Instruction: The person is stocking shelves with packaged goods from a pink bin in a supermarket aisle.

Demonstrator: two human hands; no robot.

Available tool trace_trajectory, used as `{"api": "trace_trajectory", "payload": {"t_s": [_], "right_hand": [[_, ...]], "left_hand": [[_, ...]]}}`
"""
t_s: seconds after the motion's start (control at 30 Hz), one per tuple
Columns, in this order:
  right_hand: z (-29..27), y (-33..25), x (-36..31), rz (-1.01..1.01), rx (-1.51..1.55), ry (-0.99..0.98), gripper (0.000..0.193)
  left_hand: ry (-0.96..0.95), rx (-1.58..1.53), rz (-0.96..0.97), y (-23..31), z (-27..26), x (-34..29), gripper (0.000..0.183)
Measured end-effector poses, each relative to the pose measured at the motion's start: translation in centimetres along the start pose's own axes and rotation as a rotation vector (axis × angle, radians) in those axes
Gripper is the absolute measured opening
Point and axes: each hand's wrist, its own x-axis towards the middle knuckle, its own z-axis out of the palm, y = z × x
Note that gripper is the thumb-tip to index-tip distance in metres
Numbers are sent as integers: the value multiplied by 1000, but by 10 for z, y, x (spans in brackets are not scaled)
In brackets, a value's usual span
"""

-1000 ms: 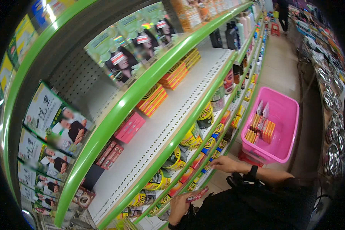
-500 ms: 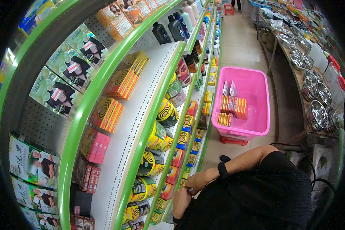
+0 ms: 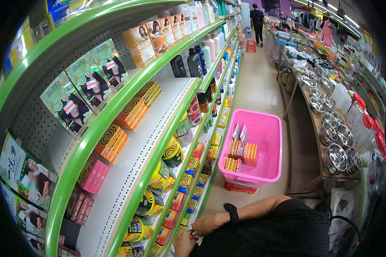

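Note:
My right hand (image 3: 206, 224), with a black band on its wrist, reaches in from the right with its fingers closed. Close against it at the lower edge is my left hand (image 3: 184, 245), partly cut off by the frame. A small dark red thing (image 3: 194, 234) shows between the two hands, too small to name. Both hands are beside the lower shelves, in front of the small yellow, blue and red boxes. Farther ahead, a pink plastic tub (image 3: 268, 147) rests on a red stool (image 3: 240, 187). Several orange and red boxes (image 3: 245, 153) stand inside it.
At left, green-edged shelves hold orange coil boxes (image 3: 111, 142), pink boxes (image 3: 94, 174), yellow-and-black cans (image 3: 151, 202) and hair-dye boxes (image 3: 70, 109). Across the aisle, a long table carries steel bowls (image 3: 333, 158) and red-lidded jars (image 3: 379, 141). A person (image 3: 257, 25) is far down the aisle.
My view has tilted up, so the tub, shelves and hands sit lower and more of the far aisle shows. The distant person is now fully visible. My hands remain close together.

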Motion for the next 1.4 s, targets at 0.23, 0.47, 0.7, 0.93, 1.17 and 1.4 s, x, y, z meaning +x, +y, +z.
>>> {"api": "trace_trajectory", "payload": {"t_s": [0.23, 0.47, 0.7, 0.93, 1.17, 1.4], "right_hand": [[29, 45, 13, -29, 120, -8, 48], [40, 45, -3, -39, 145, 82, 52], [27, 20, -21, 221, 83, 108, 52], [42, 25, -31, 170, 146, 169, 44], [-5, 53, -53, 125, 167, 81, 31], [-33, 121, -100, 160, 206, 236, 28]], "left_hand": [[213, -303, 123, -38, 28, 10, 19], [250, -24, 247, 0, -5, -5, 29], [101, -21, 231, 25, -12, 5, 18], [-45, -37, 287, 24, 0, 13, 19], [140, 64, 304, 71, 4, 49, 16], [201, 156, 161, 62, 23, 93, 23]]}}
